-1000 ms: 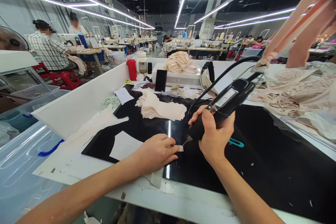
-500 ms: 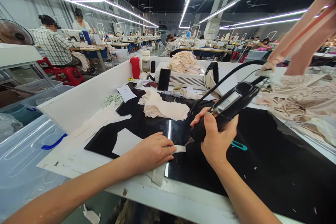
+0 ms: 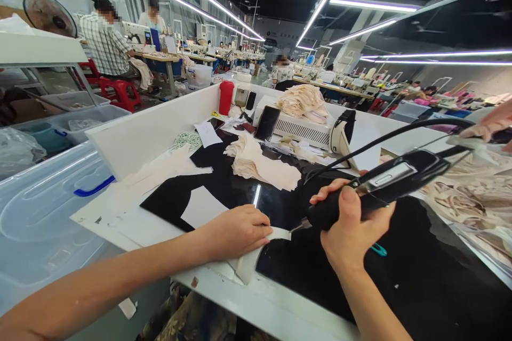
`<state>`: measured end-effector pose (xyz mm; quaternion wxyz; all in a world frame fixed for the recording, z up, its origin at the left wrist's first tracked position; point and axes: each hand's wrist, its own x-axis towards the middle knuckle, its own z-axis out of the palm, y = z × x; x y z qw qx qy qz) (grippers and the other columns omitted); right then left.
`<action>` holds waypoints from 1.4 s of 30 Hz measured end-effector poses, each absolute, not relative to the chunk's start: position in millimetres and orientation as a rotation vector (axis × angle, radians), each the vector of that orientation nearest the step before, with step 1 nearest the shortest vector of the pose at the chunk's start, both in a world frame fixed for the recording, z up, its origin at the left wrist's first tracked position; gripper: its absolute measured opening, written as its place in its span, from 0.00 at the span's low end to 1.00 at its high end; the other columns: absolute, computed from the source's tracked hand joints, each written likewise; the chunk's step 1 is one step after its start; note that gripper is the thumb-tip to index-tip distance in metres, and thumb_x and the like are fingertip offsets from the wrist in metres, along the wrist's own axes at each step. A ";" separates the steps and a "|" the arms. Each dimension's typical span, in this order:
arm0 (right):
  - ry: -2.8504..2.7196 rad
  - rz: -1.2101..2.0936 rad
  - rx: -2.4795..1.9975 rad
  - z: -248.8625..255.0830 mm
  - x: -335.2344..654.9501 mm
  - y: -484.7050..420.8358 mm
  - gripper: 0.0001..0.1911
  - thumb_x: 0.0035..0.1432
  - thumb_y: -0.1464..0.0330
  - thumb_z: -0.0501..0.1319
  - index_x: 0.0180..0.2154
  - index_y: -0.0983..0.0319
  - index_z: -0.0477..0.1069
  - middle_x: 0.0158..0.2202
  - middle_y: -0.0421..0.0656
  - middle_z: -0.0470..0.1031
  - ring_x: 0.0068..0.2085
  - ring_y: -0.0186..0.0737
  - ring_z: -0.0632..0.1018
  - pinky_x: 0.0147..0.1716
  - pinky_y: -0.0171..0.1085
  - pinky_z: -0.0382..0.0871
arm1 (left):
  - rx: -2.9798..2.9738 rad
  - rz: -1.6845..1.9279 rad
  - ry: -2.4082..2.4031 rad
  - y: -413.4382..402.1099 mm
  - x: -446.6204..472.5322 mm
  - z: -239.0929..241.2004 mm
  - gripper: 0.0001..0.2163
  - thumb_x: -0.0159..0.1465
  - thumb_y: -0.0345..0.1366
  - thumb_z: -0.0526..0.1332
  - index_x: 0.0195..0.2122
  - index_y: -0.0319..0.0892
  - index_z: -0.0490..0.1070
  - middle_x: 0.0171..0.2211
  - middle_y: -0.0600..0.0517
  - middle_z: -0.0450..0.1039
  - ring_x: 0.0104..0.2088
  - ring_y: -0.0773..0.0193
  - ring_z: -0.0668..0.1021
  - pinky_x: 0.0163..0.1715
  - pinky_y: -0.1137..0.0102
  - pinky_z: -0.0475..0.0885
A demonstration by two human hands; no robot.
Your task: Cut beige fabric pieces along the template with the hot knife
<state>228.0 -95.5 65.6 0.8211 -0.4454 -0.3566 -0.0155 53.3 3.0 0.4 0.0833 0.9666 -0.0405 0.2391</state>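
My left hand (image 3: 236, 232) presses down on a narrow pale strip (image 3: 282, 233), fingers close together, at the black work surface's near left part. The strip's free end curves out past my fingertips. My right hand (image 3: 356, 232) is wrapped round a black corded handheld tool (image 3: 404, 181) with a slim metal tip. That tip sits right at the strip's free end; whether it touches I cannot tell. A white sheet piece (image 3: 203, 209) lies just beyond my left hand. Partly hidden by my right hand is a small teal tool (image 3: 378, 249).
A stack of cream cut fabric (image 3: 262, 164) lies ahead. Behind it stand a phone (image 3: 267, 122), a white vented box (image 3: 298, 130) with cream fabric on top, and a red cup (image 3: 226, 97). The cord (image 3: 384, 130) arches to the right, above beige fabric (image 3: 460, 197).
The view has swung left and tilted. The tool leans flatter, and its tip has stayed by the strip's end. More of the strip's curve shows beyond my left fingers.
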 end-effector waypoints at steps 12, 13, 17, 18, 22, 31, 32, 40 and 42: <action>-0.739 0.073 -0.923 69.4 213.1 -82.1 0.22 0.56 0.62 0.71 0.49 0.55 0.65 0.29 0.32 0.73 0.24 0.33 0.74 0.22 0.36 0.74 | 2.914 0.813 -0.140 1.2 56.8 -3.9 0.06 0.73 0.34 0.61 0.45 0.40 0.76 0.41 0.47 0.78 0.43 0.60 0.79 0.53 0.64 0.74; -0.742 0.077 -0.924 68.5 212.4 -81.3 0.23 0.56 0.61 0.71 0.49 0.55 0.65 0.30 0.32 0.73 0.24 0.33 0.74 0.21 0.36 0.74 | 2.909 0.820 -0.137 1.2 56.9 -4.4 0.05 0.73 0.34 0.61 0.44 0.41 0.77 0.41 0.47 0.78 0.43 0.61 0.79 0.53 0.65 0.74; -0.746 0.075 -0.926 66.2 211.7 -80.9 0.22 0.56 0.61 0.71 0.48 0.55 0.65 0.30 0.32 0.73 0.23 0.33 0.74 0.21 0.36 0.74 | 2.892 0.827 -0.124 1.0 57.1 -6.1 0.05 0.73 0.34 0.61 0.44 0.41 0.77 0.42 0.47 0.78 0.43 0.61 0.79 0.53 0.65 0.73; -0.745 0.077 -0.929 65.9 211.8 -81.3 0.22 0.56 0.62 0.71 0.48 0.55 0.65 0.30 0.32 0.73 0.23 0.33 0.74 0.21 0.36 0.74 | 2.889 0.829 -0.125 0.9 57.1 -6.3 0.05 0.73 0.34 0.61 0.44 0.41 0.77 0.42 0.47 0.78 0.43 0.61 0.79 0.53 0.65 0.73; -0.738 0.084 -0.933 65.4 211.6 -82.6 0.22 0.56 0.62 0.71 0.49 0.54 0.65 0.30 0.32 0.73 0.23 0.33 0.74 0.22 0.36 0.75 | 2.886 0.841 -0.131 0.5 56.6 -6.1 0.05 0.73 0.33 0.61 0.44 0.41 0.77 0.41 0.47 0.78 0.43 0.61 0.80 0.54 0.64 0.73; -0.750 0.059 -0.925 64.9 210.8 -82.5 0.22 0.56 0.61 0.71 0.48 0.55 0.65 0.30 0.32 0.72 0.24 0.33 0.74 0.22 0.36 0.74 | 2.910 0.814 -0.130 -0.8 55.0 -5.4 0.09 0.75 0.33 0.57 0.43 0.39 0.77 0.41 0.48 0.80 0.44 0.60 0.81 0.57 0.60 0.72; -0.751 0.062 -0.925 64.7 210.5 -82.6 0.22 0.56 0.61 0.71 0.49 0.55 0.64 0.30 0.32 0.73 0.24 0.33 0.74 0.22 0.36 0.74 | 2.911 0.816 -0.128 -0.7 55.4 -6.6 0.10 0.76 0.33 0.56 0.43 0.39 0.77 0.42 0.48 0.80 0.44 0.60 0.81 0.58 0.60 0.72; -0.764 0.051 -0.929 65.0 206.8 -82.5 0.20 0.58 0.64 0.70 0.48 0.55 0.64 0.31 0.32 0.75 0.24 0.33 0.75 0.22 0.37 0.75 | 2.883 0.856 -0.135 0.1 56.3 -11.6 0.09 0.75 0.33 0.57 0.45 0.39 0.77 0.41 0.47 0.81 0.45 0.61 0.81 0.57 0.62 0.72; -0.761 0.055 -0.930 66.1 207.1 -82.8 0.20 0.58 0.63 0.70 0.48 0.55 0.65 0.31 0.32 0.75 0.24 0.33 0.74 0.22 0.37 0.75 | 2.879 0.858 -0.133 0.1 55.6 -11.1 0.09 0.75 0.33 0.57 0.45 0.39 0.77 0.41 0.47 0.81 0.45 0.61 0.81 0.57 0.63 0.72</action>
